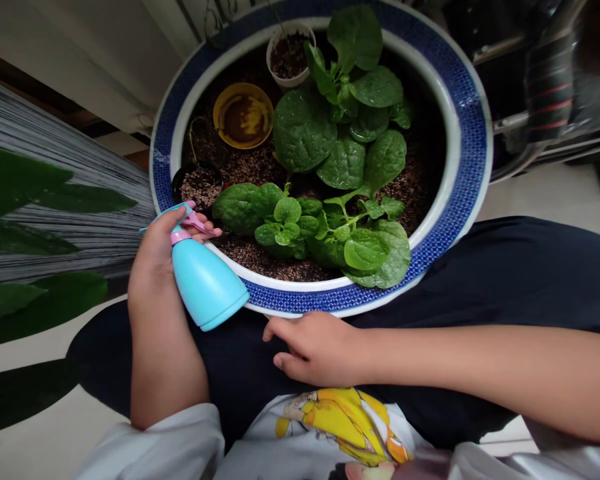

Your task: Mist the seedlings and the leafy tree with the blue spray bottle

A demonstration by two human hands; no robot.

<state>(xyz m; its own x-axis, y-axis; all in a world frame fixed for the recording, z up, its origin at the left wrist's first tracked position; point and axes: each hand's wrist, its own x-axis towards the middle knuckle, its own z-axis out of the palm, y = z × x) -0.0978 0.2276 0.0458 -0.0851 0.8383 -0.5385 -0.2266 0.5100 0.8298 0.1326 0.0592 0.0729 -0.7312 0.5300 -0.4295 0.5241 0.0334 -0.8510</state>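
Bottle (205,280), tapered turquoise plastic, frame left: your left hand (155,259) grips it, right hand (317,350) empty; likely misting, squeeze needed next.

Pale floor (565,193); grey string curtain (103,167).

Grey string curtain (87,150) behind broad dark leaves (45,307) at left

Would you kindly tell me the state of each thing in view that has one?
Spray bottle: held, tilted
Left-hand grip: closed around the bottle's upper part
Right-hand grip: empty, partly open
Leafy plants: in leaf, glistening in places
Planter: holding soil and plants
White cup: holding soil
Black pot: holding soil
Yellow dish: upright, contents unclear
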